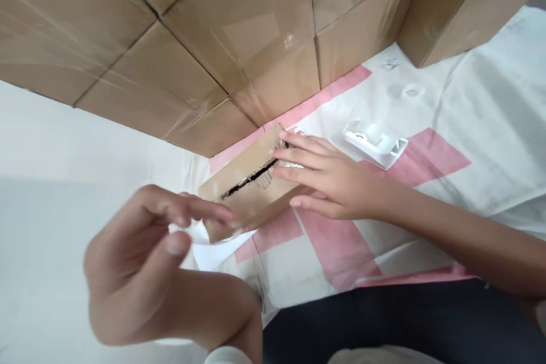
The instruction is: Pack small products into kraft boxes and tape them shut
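Observation:
A small brown cardboard box [245, 182] lies on a white and pink sheet [341, 239], with a dark slit along its top seam. My right hand [324, 173] rests flat on the box's right end, fingers stretched out across the top and thumb along its side. My left hand [145, 261] is nearer the camera, at the box's near left corner. Its thumb and fingers pinch a strip of clear tape [205, 236] that runs to that corner.
Large taped cardboard boxes [239, 40] are stacked right behind the small box, and another [460, 5] stands at the far right. A white plastic tape dispenser [371, 145] lies just right of my right hand. A tape ring [412, 91] lies farther back. My dark-clothed legs [384, 324] fill the bottom.

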Available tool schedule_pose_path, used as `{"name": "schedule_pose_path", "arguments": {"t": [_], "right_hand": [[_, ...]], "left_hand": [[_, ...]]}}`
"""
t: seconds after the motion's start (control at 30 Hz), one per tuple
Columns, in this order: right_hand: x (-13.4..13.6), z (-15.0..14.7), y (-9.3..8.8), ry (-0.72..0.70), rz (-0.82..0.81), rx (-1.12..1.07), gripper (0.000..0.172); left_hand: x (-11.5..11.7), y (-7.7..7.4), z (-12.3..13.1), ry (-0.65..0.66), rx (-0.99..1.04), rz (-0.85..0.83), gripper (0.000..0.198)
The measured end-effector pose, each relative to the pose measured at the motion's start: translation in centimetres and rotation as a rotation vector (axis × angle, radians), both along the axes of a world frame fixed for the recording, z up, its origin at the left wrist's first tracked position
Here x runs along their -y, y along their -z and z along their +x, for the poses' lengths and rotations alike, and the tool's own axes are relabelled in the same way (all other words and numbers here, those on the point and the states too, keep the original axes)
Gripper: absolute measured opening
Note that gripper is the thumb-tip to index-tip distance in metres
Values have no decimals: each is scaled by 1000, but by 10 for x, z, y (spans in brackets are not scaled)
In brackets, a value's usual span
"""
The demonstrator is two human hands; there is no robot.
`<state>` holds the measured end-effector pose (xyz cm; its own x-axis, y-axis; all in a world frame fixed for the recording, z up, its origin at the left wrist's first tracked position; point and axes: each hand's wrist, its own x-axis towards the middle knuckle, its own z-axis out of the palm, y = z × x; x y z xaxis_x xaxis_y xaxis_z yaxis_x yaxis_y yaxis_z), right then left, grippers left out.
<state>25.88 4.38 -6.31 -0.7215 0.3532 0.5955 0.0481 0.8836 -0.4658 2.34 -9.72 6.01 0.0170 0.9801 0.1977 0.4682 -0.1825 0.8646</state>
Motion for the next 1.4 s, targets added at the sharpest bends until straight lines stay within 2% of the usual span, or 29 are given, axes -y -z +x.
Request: {"name": "schedule_pose_path", "arguments": {"t": [0.1, 0.2, 0.33, 0.4, 0.57, 0.7, 0.97, 1.07, 1.2, 1.27, 1.33, 1.4], "right_hand": [[-1, -3, 9, 17, 2, 19, 40], [-3, -1, 11, 23, -22, -4, 40], [-4, -2, 12, 10, -53, -52, 38], [-4, -4, 13, 10, -54, -61, 38], [-4, -7, 16, 6, -55, -90, 38], [-4, -6, 15, 1, -69, -104, 36], [-4, -9, 20, 1, -84, -113, 35], [0, -2, 5, -8, -129, -65, 35], [17, 20, -40, -117, -216, 8, 46], [28, 27, -54, -205, -290, 4, 54], [39, 26, -55, -294, -386, 3, 51], [50, 19, -43, -379, -454, 7, 36]], "left_hand": [[-4, -2, 7, 252, -61, -138, 15], [-12, 1, 10, 462, -30, -265, 23], [-20, 6, 12, 571, 26, -250, 29], [-21, 7, 14, 547, 34, -257, 32], [-22, 10, 17, 391, 105, -270, 35], [-23, 11, 16, 380, 167, -278, 34], [-24, 12, 9, 380, 116, -353, 41], [-25, 13, 11, 370, 101, -366, 39], [-22, 12, 20, 391, 111, -282, 37], [-17, 9, 23, 380, 154, -232, 37], [-11, 8, 25, 355, 169, -227, 35], [-4, 8, 23, 338, 170, -241, 35]]}}
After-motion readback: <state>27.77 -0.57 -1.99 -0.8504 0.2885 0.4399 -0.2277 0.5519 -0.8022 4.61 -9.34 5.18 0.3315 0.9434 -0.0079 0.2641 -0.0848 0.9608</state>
